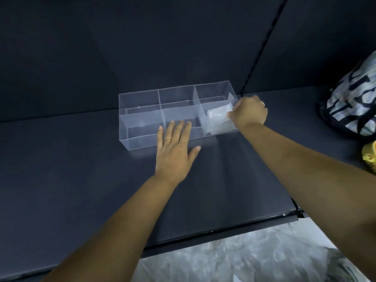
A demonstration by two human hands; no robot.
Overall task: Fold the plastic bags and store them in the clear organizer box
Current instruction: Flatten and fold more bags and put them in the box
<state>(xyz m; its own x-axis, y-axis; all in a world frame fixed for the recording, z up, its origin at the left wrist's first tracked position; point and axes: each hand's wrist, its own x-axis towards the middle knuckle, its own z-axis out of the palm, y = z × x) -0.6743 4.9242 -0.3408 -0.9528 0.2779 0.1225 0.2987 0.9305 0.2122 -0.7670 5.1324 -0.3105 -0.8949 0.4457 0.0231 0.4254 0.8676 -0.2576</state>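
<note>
No brand, label or legible writing is to be seen. Bold dark marks are carried on a white-and-black patterned fabric bag (352, 98) at the right edge of the bench, but they cannot be read as letters.

A clear rectangular plastic organizer box (140, 102), divided into six compartments in two rows of three, is set on the dark matte bench (81, 169). A folded translucent white plastic bag (218, 116) is held in the front right compartment, its upper edge near the rim.

The right hand (249, 113) is placed at the right end of the box, its fingers curled and the right edge of the folded bag pinched between them. The left hand (175, 147) is laid flat with fingers straight and spread, holding nothing. Its fingertips are seen over the front wall of the middle section (whether the wall is actually touched cannot be told). The folded bag lies just to the right of those fingertips, and the two hands are kept apart.

A gold ring (168, 140) is worn on the left hand.

A yellow object (369, 155) is partly visible below the patterned bag. Crumpled clear plastic sheeting (234, 259) is spread below the near edge of the bench.
</note>
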